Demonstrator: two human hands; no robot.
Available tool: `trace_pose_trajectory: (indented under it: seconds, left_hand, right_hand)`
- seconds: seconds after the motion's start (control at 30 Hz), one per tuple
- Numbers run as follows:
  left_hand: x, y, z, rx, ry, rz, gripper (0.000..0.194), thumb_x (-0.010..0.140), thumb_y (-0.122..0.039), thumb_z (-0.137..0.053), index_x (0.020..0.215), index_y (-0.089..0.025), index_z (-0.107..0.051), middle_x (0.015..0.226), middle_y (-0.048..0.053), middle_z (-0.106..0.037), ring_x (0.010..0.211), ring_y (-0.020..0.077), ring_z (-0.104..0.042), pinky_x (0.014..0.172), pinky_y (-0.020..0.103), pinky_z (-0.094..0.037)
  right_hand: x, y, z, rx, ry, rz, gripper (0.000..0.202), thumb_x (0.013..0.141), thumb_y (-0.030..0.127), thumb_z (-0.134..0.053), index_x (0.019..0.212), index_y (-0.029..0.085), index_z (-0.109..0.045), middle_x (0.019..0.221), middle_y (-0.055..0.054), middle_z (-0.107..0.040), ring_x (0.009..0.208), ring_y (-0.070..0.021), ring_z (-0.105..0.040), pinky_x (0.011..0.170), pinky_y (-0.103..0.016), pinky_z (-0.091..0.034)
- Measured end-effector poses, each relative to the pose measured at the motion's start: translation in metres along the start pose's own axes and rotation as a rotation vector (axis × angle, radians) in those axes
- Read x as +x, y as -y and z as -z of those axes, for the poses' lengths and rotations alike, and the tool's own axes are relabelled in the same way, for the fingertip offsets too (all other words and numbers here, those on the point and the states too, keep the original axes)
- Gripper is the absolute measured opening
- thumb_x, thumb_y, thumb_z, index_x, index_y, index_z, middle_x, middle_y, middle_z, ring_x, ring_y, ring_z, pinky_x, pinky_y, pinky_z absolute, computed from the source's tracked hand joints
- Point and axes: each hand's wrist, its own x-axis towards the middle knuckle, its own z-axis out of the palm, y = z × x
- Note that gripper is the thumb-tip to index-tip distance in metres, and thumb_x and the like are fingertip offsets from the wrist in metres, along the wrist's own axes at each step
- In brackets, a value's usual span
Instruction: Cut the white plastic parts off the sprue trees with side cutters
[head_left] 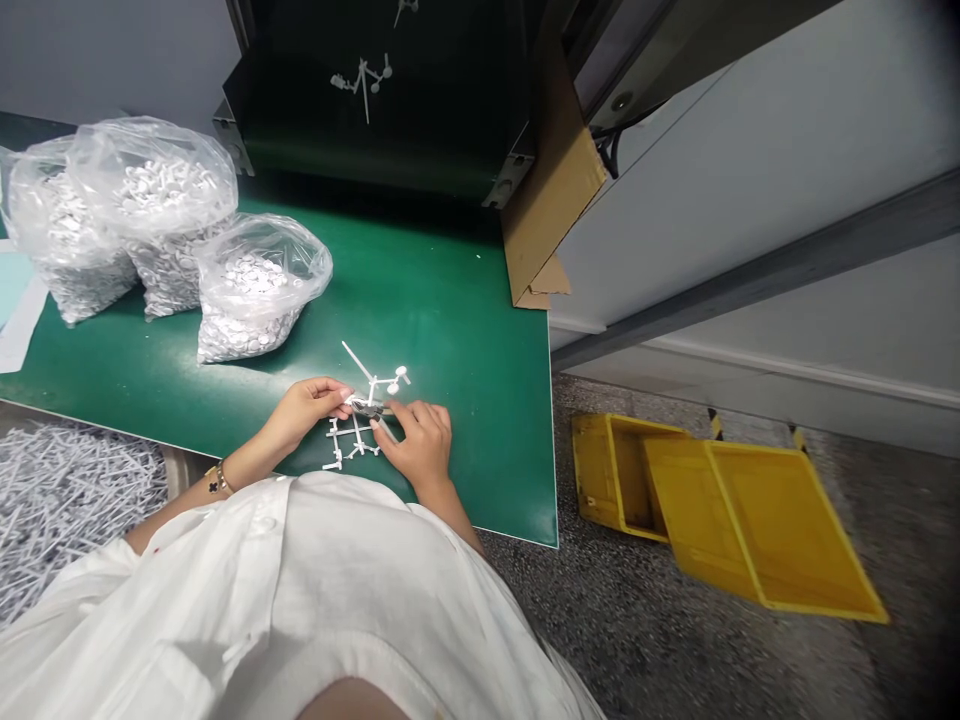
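Observation:
My left hand (309,405) is closed on a small white plastic piece beside the metal jaws of a small cutter (367,408). My right hand (420,436) is wrapped round the cutter's handles. A branched white plastic frame (375,384) with round ends stands up from between the hands, over the green table (442,330). Another branched white frame (345,432) lies just below the cutter, near the table's front edge. Fingers partly hide the piece in my left hand.
Clear bags of small white parts (251,300) stand at the left. A dark conveyor (375,130) carries white frames behind. Cardboard (551,190) stands at its right. White scraps (75,500) lie lower left; yellow bins (795,520) sit on the floor at right.

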Motion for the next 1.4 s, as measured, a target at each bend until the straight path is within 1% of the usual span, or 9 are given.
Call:
trace_pose_trajectory:
  seconds: [0.17, 0.37, 0.67, 0.87, 0.97, 1.13, 1.3, 1.4]
  left_hand:
    - [0.0012, 0.0026, 0.0023, -0.015, -0.012, 0.007, 0.038, 0.061, -0.046, -0.078, 0.080, -0.014, -0.067, 0.069, 0.004, -0.069, 0.063, 0.0138, -0.064, 0.069, 0.027, -0.052]
    - [0.0009, 0.0047, 0.0026, -0.060, -0.013, 0.015, 0.040, 0.061, -0.046, -0.079, 0.082, -0.014, -0.068, 0.074, 0.005, -0.070, 0.065, 0.0133, -0.065, 0.069, 0.026, -0.053]
    - [0.0004, 0.0024, 0.0005, -0.071, -0.005, 0.020, 0.042, 0.059, -0.047, -0.079, 0.083, -0.014, -0.068, 0.072, 0.005, -0.070, 0.063, 0.0138, -0.065, 0.068, 0.027, -0.054]
    - [-0.0008, -0.0008, -0.0042, -0.122, -0.002, 0.055, 0.039, 0.059, -0.042, -0.081, 0.083, -0.013, -0.069, 0.069, 0.004, -0.070, 0.061, 0.0123, -0.064, 0.067, 0.025, -0.053]
    - [-0.0012, -0.0023, -0.0058, -0.149, -0.004, 0.067, 0.037, 0.060, -0.040, -0.081, 0.082, -0.013, -0.068, 0.067, 0.003, -0.069, 0.060, 0.0109, -0.063, 0.067, 0.023, -0.053]
    - [-0.0013, -0.0024, -0.0063, -0.161, -0.004, 0.078, 0.036, 0.060, -0.038, -0.082, 0.082, -0.013, -0.069, 0.067, 0.003, -0.069, 0.060, 0.0115, -0.063, 0.067, 0.024, -0.053]
    - [-0.0004, 0.0002, -0.0054, -0.165, -0.015, 0.075, 0.035, 0.060, -0.038, -0.082, 0.082, -0.013, -0.069, 0.068, 0.003, -0.069, 0.061, 0.0103, -0.063, 0.066, 0.021, -0.052]
    - [0.0002, 0.0015, -0.0046, -0.174, -0.024, 0.098, 0.034, 0.060, -0.036, -0.082, 0.081, -0.012, -0.069, 0.067, 0.002, -0.069, 0.060, 0.0093, -0.063, 0.064, 0.019, -0.052]
  right_hand:
    - [0.0011, 0.0030, 0.0001, -0.002, 0.002, -0.010, 0.026, 0.083, 0.045, -0.057, 0.088, 0.022, -0.068, 0.071, -0.002, -0.060, 0.071, -0.0156, -0.053, 0.075, -0.031, -0.035]
    - [0.0022, 0.0026, 0.0001, 0.034, 0.004, -0.076, 0.023, 0.082, 0.043, -0.058, 0.085, 0.021, -0.067, 0.070, -0.001, -0.058, 0.070, -0.0150, -0.052, 0.075, -0.030, -0.035]
    - [0.0029, 0.0028, 0.0007, 0.050, 0.026, -0.053, 0.026, 0.081, 0.042, -0.059, 0.094, 0.022, -0.066, 0.079, -0.003, -0.060, 0.077, -0.0169, -0.053, 0.079, -0.032, -0.036]
    - [0.0030, 0.0028, 0.0008, 0.061, 0.016, -0.056, 0.031, 0.081, 0.042, -0.058, 0.101, 0.020, -0.066, 0.083, -0.004, -0.061, 0.079, -0.0171, -0.055, 0.079, -0.032, -0.037]
    - [0.0027, 0.0024, 0.0011, 0.069, 0.024, -0.065, 0.031, 0.082, 0.042, -0.057, 0.102, 0.020, -0.066, 0.083, -0.004, -0.061, 0.080, -0.0173, -0.056, 0.079, -0.032, -0.038]
    - [0.0028, 0.0022, 0.0017, 0.081, 0.021, -0.069, 0.031, 0.082, 0.042, -0.058, 0.102, 0.021, -0.066, 0.084, -0.004, -0.061, 0.080, -0.0171, -0.056, 0.079, -0.031, -0.038]
    - [0.0039, 0.0017, 0.0013, 0.081, 0.073, -0.072, 0.033, 0.082, 0.042, -0.058, 0.108, 0.022, -0.065, 0.085, -0.003, -0.060, 0.082, -0.0166, -0.056, 0.081, -0.031, -0.036]
    - [0.0044, 0.0019, 0.0020, 0.076, 0.120, -0.078, 0.035, 0.082, 0.042, -0.058, 0.111, 0.022, -0.064, 0.089, -0.003, -0.060, 0.084, -0.0167, -0.055, 0.082, -0.031, -0.035]
